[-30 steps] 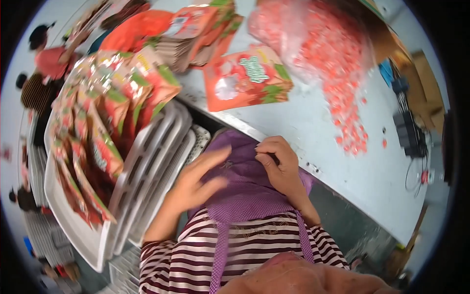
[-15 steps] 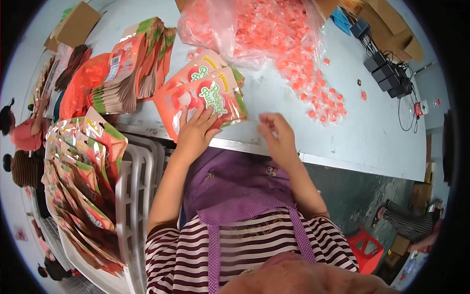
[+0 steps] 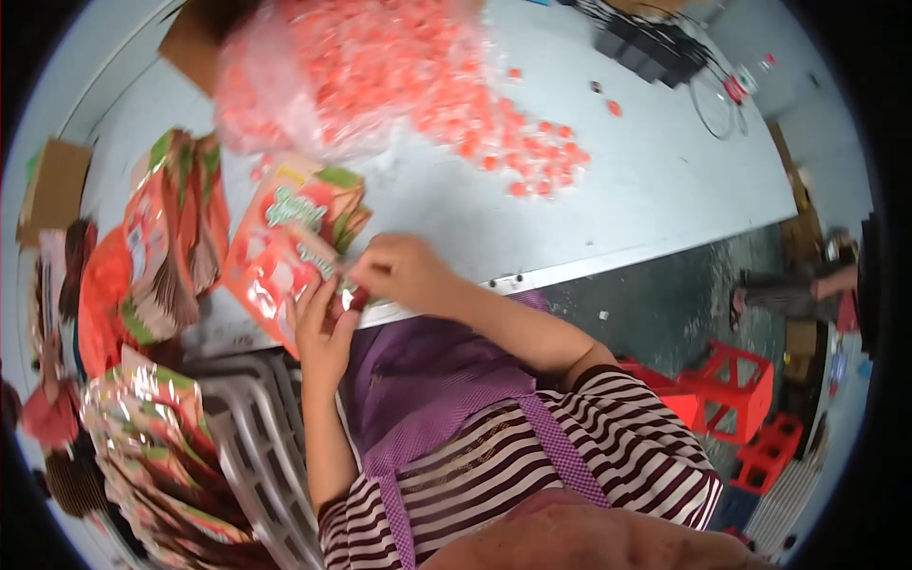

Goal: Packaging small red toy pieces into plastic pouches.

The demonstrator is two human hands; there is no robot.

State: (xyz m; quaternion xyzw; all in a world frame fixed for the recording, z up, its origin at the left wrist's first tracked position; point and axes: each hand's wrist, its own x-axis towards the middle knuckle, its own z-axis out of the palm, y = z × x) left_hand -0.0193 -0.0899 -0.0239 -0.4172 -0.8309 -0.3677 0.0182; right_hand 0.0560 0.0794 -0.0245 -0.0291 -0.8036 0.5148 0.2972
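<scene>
My left hand [image 3: 323,323] grips the lower edge of a red and green printed pouch [image 3: 271,271] at the near edge of the grey table [image 3: 646,180]. My right hand [image 3: 404,271] pinches the same pouch at its right corner, fingers closed on it. A second pouch of the same kind [image 3: 304,199] lies flat just behind it. Beyond them sits a big clear bag of small pink-red sweets [image 3: 342,66], with loose sweets [image 3: 532,157] spilled to its right.
A stack of flat pouches [image 3: 176,237] stands at the left. A white plastic crate [image 3: 256,446] holding filled pouches [image 3: 142,446] sits at lower left. Red plastic stools [image 3: 731,389] stand on the floor at right. Cables and a black device [image 3: 655,52] lie far back.
My head has turned right, so the table shifted left. Both hands rose from my purple apron to the table edge and took hold of a pouch.
</scene>
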